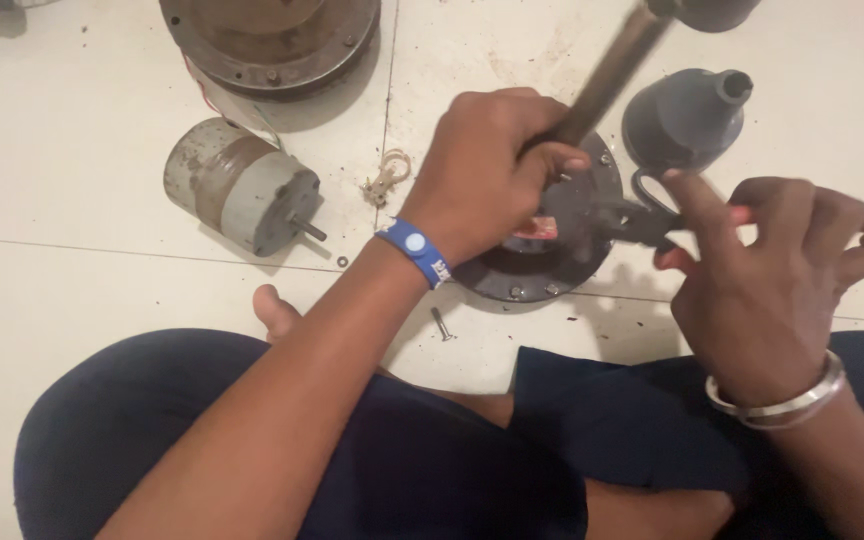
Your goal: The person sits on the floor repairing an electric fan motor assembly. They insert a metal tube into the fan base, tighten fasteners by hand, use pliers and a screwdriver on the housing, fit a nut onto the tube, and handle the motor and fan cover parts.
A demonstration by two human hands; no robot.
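My left hand (482, 175), with a blue wristband, is shut on the brown handle of a hammer (607, 75). The handle is blurred and slants up to the right, with its dark head at the top edge. My right hand (767, 285), wearing a silver bangle, grips black-handled scissors (642, 215). Their blades point left onto a round dark metal plate (552, 275) lying on the floor under my left hand. A small red piece (542, 228) shows on the plate beside my left hand.
A grey cone-shaped cover (687, 120) stands behind the plate. A grey cylindrical motor (242, 185) with a short shaft lies to the left, a large rusty round housing (272, 40) behind it. A loose screw (441, 323), a washer (342, 261) and a beige tie (387, 178) lie on the white tiles. My crossed legs fill the foreground.
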